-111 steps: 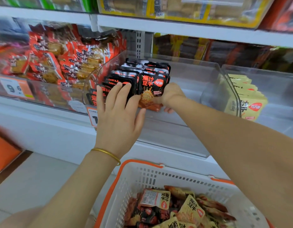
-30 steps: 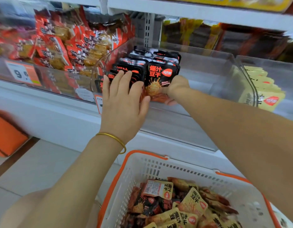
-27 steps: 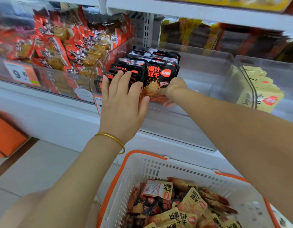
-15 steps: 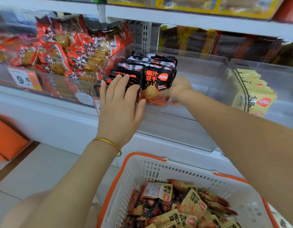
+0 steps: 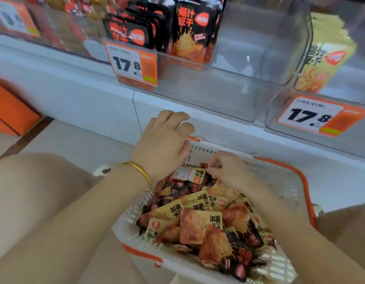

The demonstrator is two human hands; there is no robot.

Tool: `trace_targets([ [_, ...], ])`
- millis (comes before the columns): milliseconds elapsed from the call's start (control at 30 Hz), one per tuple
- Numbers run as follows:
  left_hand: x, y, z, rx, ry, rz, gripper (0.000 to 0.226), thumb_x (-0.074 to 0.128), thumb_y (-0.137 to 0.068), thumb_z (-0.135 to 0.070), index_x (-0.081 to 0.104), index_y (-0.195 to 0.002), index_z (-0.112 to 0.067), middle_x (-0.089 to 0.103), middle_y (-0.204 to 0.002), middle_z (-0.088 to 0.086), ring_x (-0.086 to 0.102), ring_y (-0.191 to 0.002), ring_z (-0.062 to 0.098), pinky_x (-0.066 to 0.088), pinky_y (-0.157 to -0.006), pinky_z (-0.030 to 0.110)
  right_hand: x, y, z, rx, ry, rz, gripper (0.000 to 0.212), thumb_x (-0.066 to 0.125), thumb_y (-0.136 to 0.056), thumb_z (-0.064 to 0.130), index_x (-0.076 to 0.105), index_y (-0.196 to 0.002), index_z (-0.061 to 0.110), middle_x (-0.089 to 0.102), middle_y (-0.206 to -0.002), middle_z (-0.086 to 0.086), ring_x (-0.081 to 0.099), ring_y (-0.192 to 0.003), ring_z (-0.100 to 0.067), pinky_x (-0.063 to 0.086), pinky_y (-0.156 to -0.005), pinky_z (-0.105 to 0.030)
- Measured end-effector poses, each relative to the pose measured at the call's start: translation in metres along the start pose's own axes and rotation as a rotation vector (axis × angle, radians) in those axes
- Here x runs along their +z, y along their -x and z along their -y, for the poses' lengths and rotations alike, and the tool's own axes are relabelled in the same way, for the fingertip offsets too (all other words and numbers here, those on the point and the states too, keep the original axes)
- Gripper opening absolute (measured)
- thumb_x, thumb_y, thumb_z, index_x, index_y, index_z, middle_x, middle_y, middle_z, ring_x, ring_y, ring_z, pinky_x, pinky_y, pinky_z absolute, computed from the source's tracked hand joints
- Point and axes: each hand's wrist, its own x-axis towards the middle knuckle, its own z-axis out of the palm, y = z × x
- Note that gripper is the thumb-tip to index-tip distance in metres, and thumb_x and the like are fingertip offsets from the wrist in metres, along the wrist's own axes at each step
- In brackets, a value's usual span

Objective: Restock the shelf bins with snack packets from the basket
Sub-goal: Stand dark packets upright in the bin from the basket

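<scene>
Pick-up step. Right hand (image 5: 230,173) pinches edge of pale packet (image 5: 188,174) at far end of basket (image 5: 276,177). Left hand (image 5: 163,146) loose above far rim, holds nothing. Next, I think: lift packet, stand it beside yellow packets (image 5: 325,58) in far right bin (image 5: 358,83).

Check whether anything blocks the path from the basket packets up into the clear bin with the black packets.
Nothing loose blocks it. The right hand touches packets in the basket. Only the clear bin's front wall rises between them; packets would likely have to go over it.
</scene>
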Motion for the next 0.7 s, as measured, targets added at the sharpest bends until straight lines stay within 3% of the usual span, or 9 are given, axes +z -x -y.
trace_targets([
  [67, 0.002, 0.005, -0.001, -0.062, 0.019, 0.129, 0.039, 0.040, -0.083, -0.026, 0.066, -0.104, -0.007, 0.060, -0.119, 0.013, 0.048, -0.106, 0.035, 0.048, -0.083, 0.048, 0.025, -0.012, -0.022, 0.006, 0.103, 0.042, 0.005, 0.056, -0.092, 0.016, 0.059, -0.087, 0.015, 0.061, -0.086, 0.002, 0.061, -0.078, -0.020, 0.049, -0.068, -0.031],
  [167, 0.005, 0.002, 0.001, -0.133, -0.008, 0.252, 0.032, 0.044, -0.093, -0.024, 0.058, -0.118, -0.010, 0.050, -0.129, 0.006, 0.038, -0.117, 0.028, 0.038, -0.097, 0.044, 0.056, -0.027, -0.043, -0.008, 0.189, 0.091, 0.009, 0.055, -0.091, 0.014, 0.061, -0.097, 0.015, 0.063, -0.103, -0.002, 0.058, -0.094, -0.019, 0.045, -0.077, -0.031],
  [333, 0.011, -0.014, 0.001, -0.107, -0.022, 0.297, 0.033, 0.040, -0.094, -0.028, 0.054, -0.122, -0.015, 0.050, -0.125, 0.001, 0.036, -0.115, 0.023, 0.037, -0.097, 0.040, 0.090, -0.039, -0.049, -0.048, 0.185, 0.151, 0.021, 0.050, -0.094, 0.012, 0.060, -0.111, 0.016, 0.060, -0.115, -0.002, 0.057, -0.105, -0.021, 0.049, -0.087, -0.037],
  [433, 0.015, -0.016, 0.001, -0.100, -0.043, 0.350, 0.034, 0.039, -0.095, -0.029, 0.053, -0.123, -0.016, 0.049, -0.126, 0.002, 0.037, -0.116, 0.024, 0.038, -0.096, 0.040, 0.098, -0.041, -0.054, -0.065, 0.313, 0.191, 0.025, 0.050, -0.095, 0.015, 0.059, -0.119, 0.014, 0.057, -0.119, -0.005, 0.055, -0.108, -0.026, 0.049, -0.088, -0.040],
  [567, 0.018, -0.017, -0.001, -0.077, -0.034, 0.379, 0.034, 0.039, -0.096, -0.030, 0.053, -0.123, -0.016, 0.050, -0.124, 0.002, 0.039, -0.114, 0.024, 0.039, -0.095, 0.041, 0.101, -0.040, -0.069, -0.032, 0.457, 0.207, 0.015, 0.057, -0.092, 0.020, 0.071, -0.098, 0.016, 0.063, -0.103, -0.005, 0.055, -0.100, -0.025, 0.050, -0.086, -0.041],
  [700, 0.021, -0.019, -0.003, -0.070, -0.019, 0.405, 0.033, 0.040, -0.095, -0.030, 0.053, -0.122, -0.016, 0.053, -0.122, 0.003, 0.042, -0.113, 0.024, 0.041, -0.094, 0.041, 0.074, -0.036, -0.061, -0.061, 0.164, 0.212, 0.011, 0.056, -0.093, 0.016, 0.057, -0.081, 0.018, 0.055, -0.084, 0.007, 0.053, -0.086, -0.016, 0.042, -0.075, -0.027],
])
